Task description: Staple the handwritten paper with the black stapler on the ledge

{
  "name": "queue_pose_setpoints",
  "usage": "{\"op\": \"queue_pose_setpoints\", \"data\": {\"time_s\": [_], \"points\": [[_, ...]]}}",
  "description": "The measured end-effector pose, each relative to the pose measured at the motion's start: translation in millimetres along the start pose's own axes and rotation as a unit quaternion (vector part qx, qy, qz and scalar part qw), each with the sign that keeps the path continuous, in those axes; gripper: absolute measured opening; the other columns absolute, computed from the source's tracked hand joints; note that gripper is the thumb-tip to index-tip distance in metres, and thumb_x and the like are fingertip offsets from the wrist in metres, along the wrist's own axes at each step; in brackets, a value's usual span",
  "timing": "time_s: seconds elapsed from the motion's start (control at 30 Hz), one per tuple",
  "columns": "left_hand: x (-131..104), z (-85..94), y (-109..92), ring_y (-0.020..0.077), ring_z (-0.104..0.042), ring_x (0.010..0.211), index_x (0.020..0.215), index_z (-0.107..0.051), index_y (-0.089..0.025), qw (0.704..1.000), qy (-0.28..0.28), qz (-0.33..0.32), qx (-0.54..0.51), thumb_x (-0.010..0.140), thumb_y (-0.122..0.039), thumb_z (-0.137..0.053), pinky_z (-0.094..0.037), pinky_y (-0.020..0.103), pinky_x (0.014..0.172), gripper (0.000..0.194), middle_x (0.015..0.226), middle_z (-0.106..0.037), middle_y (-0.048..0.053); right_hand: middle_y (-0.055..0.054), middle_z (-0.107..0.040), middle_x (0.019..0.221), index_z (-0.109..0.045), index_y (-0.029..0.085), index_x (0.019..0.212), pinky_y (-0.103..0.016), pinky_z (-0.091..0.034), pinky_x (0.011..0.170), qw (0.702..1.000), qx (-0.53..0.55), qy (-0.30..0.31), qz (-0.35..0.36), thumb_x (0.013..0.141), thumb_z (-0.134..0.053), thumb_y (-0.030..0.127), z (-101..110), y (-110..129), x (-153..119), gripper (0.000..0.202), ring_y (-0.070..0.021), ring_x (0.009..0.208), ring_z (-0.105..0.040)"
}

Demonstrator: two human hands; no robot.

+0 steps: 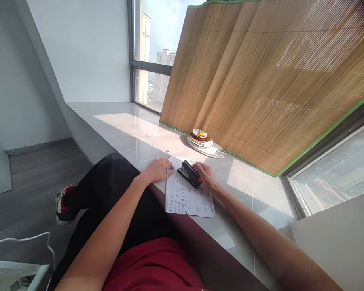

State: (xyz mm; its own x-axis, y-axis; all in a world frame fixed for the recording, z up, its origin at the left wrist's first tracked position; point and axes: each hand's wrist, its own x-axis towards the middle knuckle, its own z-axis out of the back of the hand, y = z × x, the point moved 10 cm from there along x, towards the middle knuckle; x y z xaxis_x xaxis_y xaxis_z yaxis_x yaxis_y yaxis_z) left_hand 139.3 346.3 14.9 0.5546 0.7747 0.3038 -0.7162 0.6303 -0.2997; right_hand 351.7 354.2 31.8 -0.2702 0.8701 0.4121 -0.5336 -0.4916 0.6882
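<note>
A black stapler [190,174] with a red patch near its back end is on a white sheet of paper [189,202] covered in handwriting. My right hand [206,176] has its fingers curled against the stapler's right side, gripping it. The stapler's jaw end points up and left, with a gap between its arms. My left hand [157,170] lies palm down at the paper's left edge, its fingers stretched out and fingertips on the sheet. The paper's lower edge looks torn and reaches the ledge's front edge.
A stack of plates [200,139] stands beyond the paper, against a bamboo blind [245,72] over the window. The ledge [118,125] is pale tile, with small scraps on it. At lower left, a white cable [21,239] hangs over a pale-framed object [15,266].
</note>
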Motion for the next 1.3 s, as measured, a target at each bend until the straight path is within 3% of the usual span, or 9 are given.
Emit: {"op": "queue_pose_setpoints", "data": {"time_s": [0.13, 0.33, 0.57, 0.67, 0.73, 0.8, 0.97, 1.17, 1.3], "points": [[-0.7, 0.1, 3.0, 0.0316, -0.060, 0.133, 0.123, -0.071, -0.024, 1.000, -0.008, 0.000, -0.010, 0.105, -0.041, -0.053, -0.045, 0.049, 0.114, 0.030, 0.136, -0.069, 0.010, -0.006, -0.075, 0.103, -0.072, 0.023, 0.109, -0.037, -0.053, 0.081, 0.996, -0.062, 0.044, 0.050, 0.092, -0.071, 0.053, -11.0, 21.7, -16.7, 0.034, -0.0253, 0.091, -0.067], [-1.2, -0.5, 6.4, 0.0315, -0.056, 0.141, 0.129, -0.071, -0.024, 0.999, -0.002, -0.007, -0.043, 0.105, -0.042, -0.055, -0.043, 0.050, 0.119, 0.034, 0.141, -0.069, 0.009, -0.008, -0.079, 0.113, -0.073, 0.024, 0.121, -0.043, -0.056, 0.093, 0.994, -0.047, -0.023, 0.092, 0.093, -0.069, 0.032, -4.6, 24.3, -16.0, 0.029, -0.0294, 0.104, -0.073], [-1.8, -1.0, 6.1, 0.0335, -0.055, 0.143, 0.132, -0.072, -0.025, 0.998, 0.003, -0.028, -0.063, 0.101, -0.055, -0.063, -0.041, 0.052, 0.123, 0.044, 0.145, -0.068, 0.010, -0.008, -0.079, 0.114, -0.075, 0.026, 0.122, -0.043, -0.058, 0.093, 0.996, -0.013, -0.031, 0.089, 0.094, -0.068, 0.035, -1.6, 27.2, -14.4, 0.030, -0.0289, 0.104, -0.073], [-2.1, -0.6, 6.1, 0.0335, -0.055, 0.143, 0.131, -0.073, -0.025, 0.998, -0.001, -0.027, -0.065, 0.100, -0.054, -0.065, -0.040, 0.052, 0.123, 0.044, 0.144, -0.068, 0.009, -0.008, -0.078, 0.106, -0.079, 0.025, 0.108, -0.039, -0.056, 0.082, 0.991, -0.010, -0.117, 0.067, 0.098, -0.065, 0.043, 19.9, 28.1, -17.3, 0.025, -0.0263, 0.095, -0.070], [-2.4, -0.3, 6.7, 0.0338, -0.055, 0.143, 0.131, -0.073, -0.025, 0.998, -0.004, -0.021, -0.066, 0.099, -0.053, -0.066, -0.040, 0.052, 0.123, 0.043, 0.145, -0.068, 0.009, -0.006, -0.072, 0.082, -0.077, 0.023, 0.083, -0.035, -0.050, 0.071, 0.979, -0.015, -0.198, 0.036, 0.101, -0.058, 0.042, 38.0, 22.9, -23.4, 0.033, -0.0218, 0.077, -0.064], [-2.7, -0.6, 7.1, 0.0344, -0.055, 0.143, 0.132, -0.073, -0.025, 0.998, -0.004, -0.016, -0.065, 0.098, -0.053, -0.066, -0.041, 0.051, 0.123, 0.044, 0.145, -0.068, 0.009, -0.001, -0.057, 0.062, -0.067, 0.022, 0.061, -0.033, -0.043, 0.063, 0.972, -0.015, -0.235, 0.008, 0.100, -0.054, 0.037, 46.4, 16.1, -28.1, 0.043, -0.0174, 0.061, -0.052], [-3.4, -1.7, 7.5, 0.0350, -0.054, 0.144, 0.133, -0.072, -0.025, 0.998, 0.001, -0.013, -0.064, 0.099, -0.056, -0.065, -0.041, 0.051, 0.123, 0.046, 0.147, -0.067, 0.009, 0.002, -0.041, 0.052, -0.044, 0.023, 0.047, -0.031, -0.031, 0.055, 0.974, 0.002, -0.227, -0.004, 0.089, -0.054, 0.026, 43.9, 9.3, -28.5, 0.043, -0.0131, 0.052, -0.038], [-3.6, -0.8, 7.5, 0.0354, -0.054, 0.143, 0.132, -0.072, -0.025, 0.998, -0.002, -0.012, -0.066, 0.099, -0.055, -0.066, -0.042, 0.052, 0.121, 0.045, 0.146, -0.068, 0.009, 0.003, -0.040, 0.053, -0.048, 0.022, 0.048, -0.031, -0.033, 0.058, 0.966, 0.013, -0.256, -0.036, 0.087, -0.054, 0.026, 49.1, 2.8, -30.8, 0.040, -0.0133, 0.053, -0.038], [-3.9, -0.1, 7.7, 0.0356, -0.055, 0.143, 0.132, -0.073, -0.025, 0.997, -0.005, -0.012, -0.071, 0.098, -0.055, -0.067, -0.043, 0.052, 0.121, 0.045, 0.145, -0.068, 0.009, 0.004, -0.031, 0.054, -0.034, 0.024, 0.048, -0.031, -0.029, 0.057, 0.965, 0.003, -0.258, -0.040, 0.085, -0.054, 0.027, 50.1, 1.9, -30.3, 0.042, -0.0124, 0.054, -0.031]]}}
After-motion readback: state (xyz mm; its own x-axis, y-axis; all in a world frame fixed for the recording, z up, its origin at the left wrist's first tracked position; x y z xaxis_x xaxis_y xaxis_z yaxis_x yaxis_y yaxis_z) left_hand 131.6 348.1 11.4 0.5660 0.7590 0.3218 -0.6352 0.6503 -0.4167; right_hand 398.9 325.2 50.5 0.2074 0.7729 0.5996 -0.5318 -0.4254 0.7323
